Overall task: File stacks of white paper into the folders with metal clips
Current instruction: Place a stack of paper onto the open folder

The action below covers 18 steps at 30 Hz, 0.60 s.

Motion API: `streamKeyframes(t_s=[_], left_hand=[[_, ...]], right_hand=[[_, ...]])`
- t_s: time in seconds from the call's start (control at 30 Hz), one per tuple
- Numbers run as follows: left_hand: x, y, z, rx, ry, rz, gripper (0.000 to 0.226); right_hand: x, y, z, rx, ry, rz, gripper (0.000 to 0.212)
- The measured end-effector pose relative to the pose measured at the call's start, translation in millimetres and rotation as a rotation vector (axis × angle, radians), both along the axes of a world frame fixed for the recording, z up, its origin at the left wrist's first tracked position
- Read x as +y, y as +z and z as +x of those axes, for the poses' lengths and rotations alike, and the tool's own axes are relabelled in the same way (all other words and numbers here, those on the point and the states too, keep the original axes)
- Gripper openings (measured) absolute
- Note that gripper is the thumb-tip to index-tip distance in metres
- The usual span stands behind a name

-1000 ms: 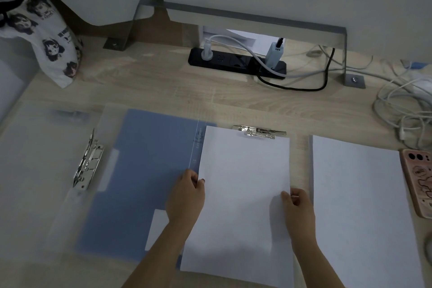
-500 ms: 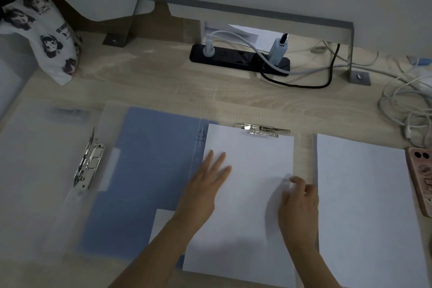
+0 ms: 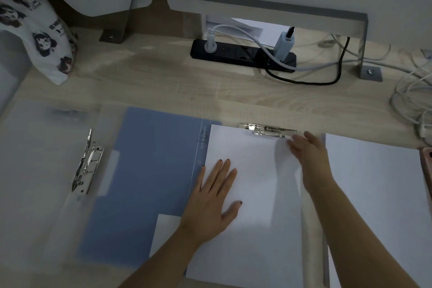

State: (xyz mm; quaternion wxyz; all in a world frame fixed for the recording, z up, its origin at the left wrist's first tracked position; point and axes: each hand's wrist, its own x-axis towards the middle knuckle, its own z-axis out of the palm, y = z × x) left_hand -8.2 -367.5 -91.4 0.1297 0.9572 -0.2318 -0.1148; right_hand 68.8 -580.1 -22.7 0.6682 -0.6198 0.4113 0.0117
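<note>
Step in hand, by my read: seating the stack (image 3: 254, 166) in the blue folder (image 3: 159, 170) & fixing it under the clip (image 3: 268, 130). Folder lies open on the surface (image 3: 163, 86); stack sits on its R half, top edge right at the clip, which overlaps it a bit. Can't tell whether the clip is actually clamped down on it. L hand (image 3: 212, 201): grip released, palm & straight fingers flat on the stack's L side, pinning it. R hand (image 3: 311, 152): grip also released, fingers stretched out over the stack's top R corner, tips just beside the clip's R end; blurred, so contact w/ the clip is unclear. Next move prob. needs the R hand to work the clip lever while the L holds the sheets square, since any slip would leave the edges skewed under the clamp. After that, more to do: 2nd stack (image 3: 374, 194) lies loose on the surface to the R, near the folder, & a clear folder (image 3: 35, 159) lies open at the L, its own clip, the 2nd clip (image 3: 86, 163), raised w/ no paper in it.
</note>
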Motion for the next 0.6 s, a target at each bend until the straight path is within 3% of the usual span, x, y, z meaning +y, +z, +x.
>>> streamKeyframes(t_s=[0.03,0.1,0.2,0.43,0.6], left_hand=[[0,0,0,-0.005,0.002,-0.008,0.065],[0,-1,0,-0.008,0.008,-0.023,0.065],[0,-2,0,-0.006,0.003,-0.037,0.065],[-1,-1,1,-0.005,0.036,-0.036,0.065],[-1,-4,1,0.010,0.043,-0.019,0.067]], right_hand=[[-1,3,8,-0.027,-0.033,0.083,0.049],[4,12,16,-0.101,0.013,0.051,0.044],[23,17,19,-0.176,0.203,-0.172,0.043],[52,-2,15,-0.166,0.698,-0.753,0.064],[64,-11,12,-0.038,0.998,-1.035,0.074]])
